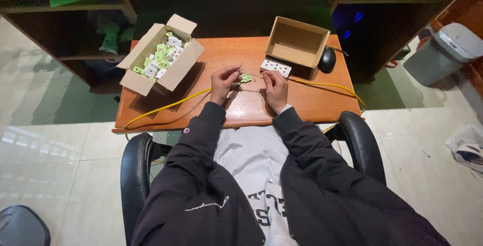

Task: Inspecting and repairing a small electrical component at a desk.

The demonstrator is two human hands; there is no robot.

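Left hand [222, 81]: middle of the frame, fingers pinched together on a small green and white plug part [245, 78] — one piece, held just above the counter [312, 102].
Right hand [275, 88]: just right of centre, fingers closed on the end of a yellow cable [322, 84], tip pointing toward the green piece.
Yellow cable: two stretches in view — one runs from the right hand off to the right edge of the counter, the other, a yellow run [166, 106], sweeps from under the left hand down to the lower left corner. Whether they are one cable, cannot tell.
Boxes: two cardboard ones. The full box [138, 77], upper left, flaps open, is heaped with green and white plug parts — too many and too jumbled to count. The empty box [297, 42], upper right of centre, stands open.
White strip [275, 67]: one, lying against the front of the empty box, just above the right hand.
Black mouse [327, 59]: one, touching the right side of the empty box.
Chair: two black armrests [359, 143] flank the person's dark sleeves.
Grey bin [443, 52]: one, on the floor at far right.
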